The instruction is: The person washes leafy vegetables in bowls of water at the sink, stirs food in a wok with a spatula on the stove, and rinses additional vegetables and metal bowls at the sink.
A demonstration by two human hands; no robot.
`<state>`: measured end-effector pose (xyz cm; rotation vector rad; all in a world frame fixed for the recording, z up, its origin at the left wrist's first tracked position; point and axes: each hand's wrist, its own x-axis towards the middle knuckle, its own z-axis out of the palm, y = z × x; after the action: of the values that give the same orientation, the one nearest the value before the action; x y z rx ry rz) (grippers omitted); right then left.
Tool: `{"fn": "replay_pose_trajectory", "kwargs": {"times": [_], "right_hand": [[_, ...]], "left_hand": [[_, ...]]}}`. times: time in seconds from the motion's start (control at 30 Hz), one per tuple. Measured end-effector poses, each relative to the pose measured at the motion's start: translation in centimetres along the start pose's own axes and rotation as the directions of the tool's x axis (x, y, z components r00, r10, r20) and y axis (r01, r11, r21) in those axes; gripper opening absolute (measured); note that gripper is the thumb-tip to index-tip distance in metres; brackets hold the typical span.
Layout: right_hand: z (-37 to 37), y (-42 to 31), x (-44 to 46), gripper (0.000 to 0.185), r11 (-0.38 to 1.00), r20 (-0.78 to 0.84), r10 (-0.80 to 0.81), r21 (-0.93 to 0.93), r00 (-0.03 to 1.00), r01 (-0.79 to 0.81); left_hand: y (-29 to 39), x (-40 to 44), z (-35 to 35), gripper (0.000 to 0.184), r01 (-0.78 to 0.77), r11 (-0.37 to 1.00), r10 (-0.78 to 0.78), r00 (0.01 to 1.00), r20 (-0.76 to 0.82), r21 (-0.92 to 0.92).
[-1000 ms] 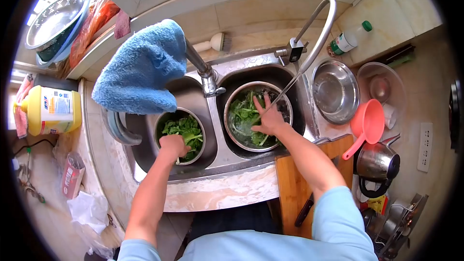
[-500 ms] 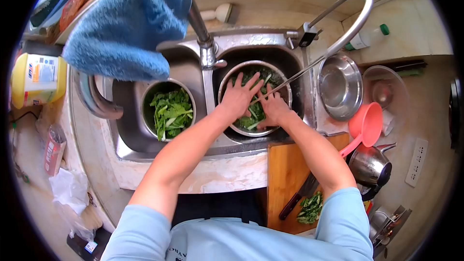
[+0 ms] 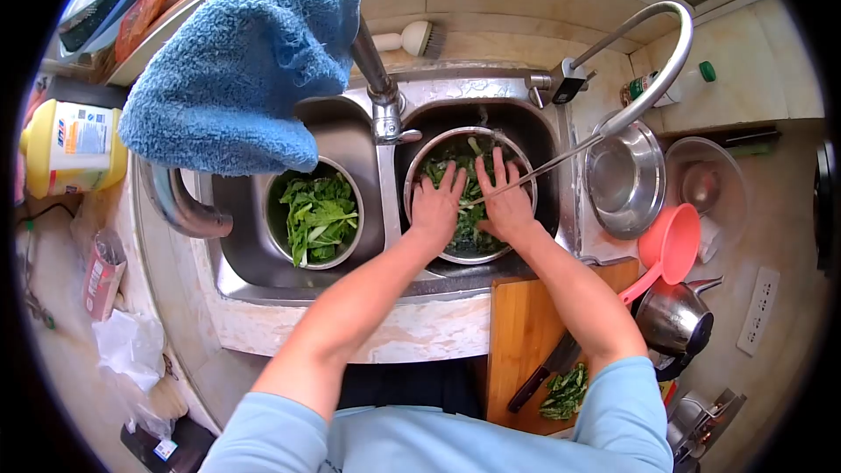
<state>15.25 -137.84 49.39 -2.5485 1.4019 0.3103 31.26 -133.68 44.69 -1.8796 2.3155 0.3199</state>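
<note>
Both hands are in a round steel bowl [image 3: 519,151] in the right sink basin, over leafy greens [image 3: 462,226] in water. My left hand [image 3: 437,207] lies on the greens with its fingers stretched out, toward the bowl's left side. On the right side, my right hand [image 3: 508,201] has its fingers apart among the leaves, holding nothing; its lower fingertips are partly hidden. A thin stream of water [image 3: 536,177] runs from the curved faucet [image 3: 683,39] into the bowl between the hands. In the left basin stands a steel pot [image 3: 355,241] of green leaves [image 3: 320,215].
A blue towel [image 3: 241,74] hangs over the tall left faucet. On the cutting board [image 3: 526,315] lie a knife [image 3: 539,378] and cut greens [image 3: 565,392]. Right of the sink are a steel basin [image 3: 626,175], a pink ladle [image 3: 674,241] and a kettle [image 3: 670,320].
My hands have moved apart inside the bowl, the left one lower and the right one upward with its fingers stretched forward. The whole view has shifted slightly.
</note>
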Motion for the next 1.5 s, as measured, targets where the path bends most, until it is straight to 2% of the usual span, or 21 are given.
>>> {"fn": "replay_pose_trajectory", "kwargs": {"times": [0.1, 0.13, 0.17, 0.2, 0.27, 0.33, 0.4, 0.5, 0.6, 0.77, 0.8, 0.87, 0.97, 1.07, 1.13, 1.2, 1.27, 1.3, 1.33, 1.4, 1.5], "right_hand": [[3.4, -0.2, 1.8, 0.087, 0.854, 0.172, 0.279, 0.405, 0.945, -0.326], [4.5, -0.4, 2.3, 0.078, 0.684, 0.231, 0.368, 0.589, 0.901, -0.430], [5.4, -0.7, 2.6, 0.070, 0.461, 0.308, 0.437, 0.730, 0.845, -0.504], [5.3, -1.6, 2.6, 0.062, 0.212, 0.368, 0.474, 0.834, 0.800, -0.510], [4.4, -3.9, 2.6, 0.047, -0.304, 0.497, 0.492, 0.867, 0.714, -0.394], [3.2, -5.5, 2.8, 0.036, -0.630, 0.657, 0.329, 0.687, 0.678, -0.361], [3.6, -6.9, 2.5, 0.046, -0.738, 0.554, 0.280, 0.646, 0.784, -0.193], [-0.1, -8.3, 0.6, 0.055, -0.694, 0.458, 0.330, 0.711, 0.826, -0.117], [-8.1, -6.7, -3.2, 0.063, -0.773, 0.477, 0.056, 0.576, 0.877, -0.265], [-6.2, -2.1, -5.4, 0.046, -0.577, 0.501, 0.284, 0.770, 0.818, -0.272], [-6.3, -1.4, -5.1, 0.037, -0.500, 0.517, 0.350, 0.808, 0.781, -0.311], [-2.8, 0.5, -4.0, 0.044, -0.300, 0.493, 0.439, 0.869, 0.751, -0.394], [2.0, 2.5, -0.6, 0.058, 0.506, 0.290, 0.501, 0.666, 0.815, -0.548], [2.6, -0.5, 1.9, 0.069, 0.524, 0.326, 0.601, 0.529, 0.730, -0.667], [3.0, -2.2, 2.3, 0.068, 0.607, 0.370, 0.519, 0.474, 0.770, -0.638], [3.7, -3.5, 1.9, 0.068, 0.691, 0.417, 0.438, 0.409, 0.796, -0.595], [6.2, -3.7, 1.7, 0.054, 0.689, 0.424, 0.395, 0.450, 0.815, -0.569], [6.2, -3.4, 1.9, 0.050, 0.685, 0.464, 0.351, 0.464, 0.813, -0.561], [5.8, -3.1, 2.2, 0.047, 0.683, 0.499, 0.306, 0.478, 0.810, -0.553], [4.6, -2.1, 1.9, 0.043, 0.681, 0.436, 0.291, 0.531, 0.852, -0.504], [1.1, -0.9, 1.4, 0.042, 0.603, 0.398, 0.436, 0.536, 0.807, -0.590]], "left_hand": [[1.8, 0.9, -0.3, 0.059, 0.323, 0.769, -0.307, 0.944, 0.124, -0.552], [1.9, 0.9, -0.3, 0.056, 0.413, 0.590, -0.386, 0.899, 0.207, -0.694], [1.8, 1.6, 3.4, 0.048, 0.308, 0.458, -0.428, 0.899, 0.097, -0.834], [1.5, 1.6, 4.3, 0.050, 0.342, 0.055, -0.417, 0.861, 0.290, -0.938], [1.0, 1.8, 4.3, 0.057, 0.308, -0.705, -0.165, 0.805, 0.569, -0.640], [1.1, 0.5, -1.1, 0.078, 0.397, -0.485, -0.290, 0.768, 0.572, -0.779], [0.4, -0.1, -2.1, 0.085, 0.425, -0.179, -0.368, 0.807, 0.461, -0.887], [-0.4, -0.6, -3.9, 0.065, 0.346, -0.284, -0.299, 0.854, 0.425, -0.894], [-1.3, -0.6, -3.5, 0.048, 0.361, -0.423, -0.210, 0.853, 0.478, -0.831], [-1.3, -2.1, -5.4, 0.031, 0.336, -0.655, -0.215, 0.775, 0.594, -0.677], [-1.5, -2.8, -6.5, 0.028, 0.343, -0.672, -0.185, 0.780, 0.598, -0.656], [-3.1, -4.7, -7.8, 0.023, 0.360, -0.705, -0.124, 0.786, 0.606, -0.611], [-6.2, -8.3, -10.3, 0.016, 0.326, -0.692, -0.118, 0.829, 0.546, -0.644], [-11.6, -11.8, -11.6, 0.031, 0.357, -0.667, -0.154, 0.793, 0.589, -0.654], [-15.1, -13.7, -12.0, 0.032, 0.325, -0.628, -0.267, 0.764, 0.588, -0.707], [-18.3, -14.8, -11.0, 0.036, 0.288, -0.560, -0.335, 0.779, 0.530, -0.777], [-20.6, -14.7, -8.9, 0.046, 0.401, -0.434, -0.430, 0.695, 0.577, -0.807], [-20.0, -14.3, -9.9, 0.064, 0.475, -0.320, -0.496, 0.653, 0.572, -0.820], [-20.8, -14.3, -8.0, 0.071, 0.540, 0.000, -0.590, 0.679, 0.436, -0.841], [-23.0, -14.9, -3.4, 0.071, 0.500, 0.244, -0.583, 0.760, 0.287, -0.831], [-21.7, -15.9, -7.7, 0.066, 0.548, 0.536, -0.593, 0.786, 0.175, -0.642]]}}
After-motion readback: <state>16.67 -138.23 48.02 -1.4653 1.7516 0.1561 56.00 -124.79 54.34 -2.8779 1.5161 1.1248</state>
